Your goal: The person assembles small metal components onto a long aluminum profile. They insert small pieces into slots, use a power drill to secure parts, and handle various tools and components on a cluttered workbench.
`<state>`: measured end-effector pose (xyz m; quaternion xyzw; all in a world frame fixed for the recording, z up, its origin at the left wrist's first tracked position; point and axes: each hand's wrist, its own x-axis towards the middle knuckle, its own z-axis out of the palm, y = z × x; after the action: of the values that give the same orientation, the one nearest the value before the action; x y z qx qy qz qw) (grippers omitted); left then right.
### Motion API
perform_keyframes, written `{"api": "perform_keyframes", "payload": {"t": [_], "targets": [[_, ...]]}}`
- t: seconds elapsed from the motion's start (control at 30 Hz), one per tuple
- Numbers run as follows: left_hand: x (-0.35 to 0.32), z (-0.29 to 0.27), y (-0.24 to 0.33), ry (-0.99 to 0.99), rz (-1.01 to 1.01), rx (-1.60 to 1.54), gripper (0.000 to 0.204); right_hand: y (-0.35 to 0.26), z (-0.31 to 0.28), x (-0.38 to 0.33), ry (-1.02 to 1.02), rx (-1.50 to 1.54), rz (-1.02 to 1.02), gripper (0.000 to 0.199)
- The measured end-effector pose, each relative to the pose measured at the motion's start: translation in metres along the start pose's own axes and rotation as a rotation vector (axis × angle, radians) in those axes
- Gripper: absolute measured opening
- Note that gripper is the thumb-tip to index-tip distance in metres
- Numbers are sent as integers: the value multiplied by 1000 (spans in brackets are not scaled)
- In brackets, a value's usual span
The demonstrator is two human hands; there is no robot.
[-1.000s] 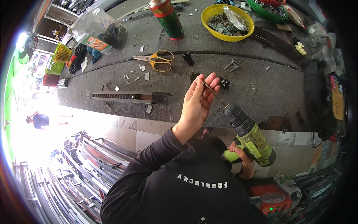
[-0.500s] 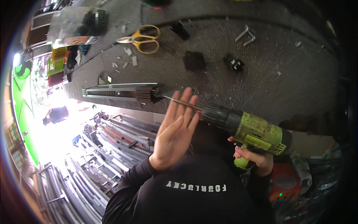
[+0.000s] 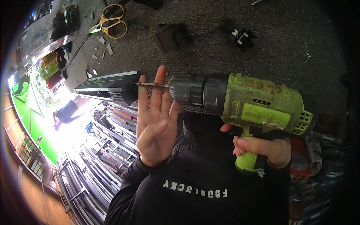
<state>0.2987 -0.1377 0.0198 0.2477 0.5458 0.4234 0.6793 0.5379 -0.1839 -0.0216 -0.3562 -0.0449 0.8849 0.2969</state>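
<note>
A green and black cordless drill [image 3: 268,107] lies level across the right half of the view. My right hand [image 3: 270,150] is wrapped round its handle, a finger by the trigger. A long bit [image 3: 153,85] points left from the black chuck. My left hand [image 3: 155,127] is open, palm up, with fingers stretched behind or alongside the bit; whether they touch it I cannot tell. Just left of the bit's tip is the end of a long black metal profile [image 3: 112,85] lying along the bench edge.
On the dark carpeted bench [image 3: 292,56] lie yellow-handled scissors [image 3: 114,30], a dark block [image 3: 170,37], a small black fitting [image 3: 242,37] and pale scraps [image 3: 109,48]. A clear plastic container [image 3: 45,41] stands far left. Many metal bars [image 3: 93,180] fill the lower left; another person [image 3: 67,112] is beyond.
The drill and my right hand appear larger and nearer, with the bit shifted left and up. My left hand has moved left, still open. The bench things sit higher and farther left in view.
</note>
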Motion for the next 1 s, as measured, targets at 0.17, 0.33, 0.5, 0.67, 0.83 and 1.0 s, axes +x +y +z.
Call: {"api": "perform_keyframes", "payload": {"t": [0.17,0.33,0.5,0.67,0.83,1.0], "targets": [[-2,-3,4,18,31,3,101,-4,9,2,79,-20,-35,35],[-4,-5,6,-8,67,-29,97,-3,14,5,75,-3,-46,33],[-2,-10,6,-6,57,-65,93,0,16,10,61,-9,-70,35],[-1,-9,6,3,49,-91,93,-1,18,12,54,9,-56,38],[-2,-14,1,0,73,-56,98,-2,21,14,68,30,-35,41],[-6,-36,3,1,11,264,98,1,22,20,49,-15,-52,44]]}}
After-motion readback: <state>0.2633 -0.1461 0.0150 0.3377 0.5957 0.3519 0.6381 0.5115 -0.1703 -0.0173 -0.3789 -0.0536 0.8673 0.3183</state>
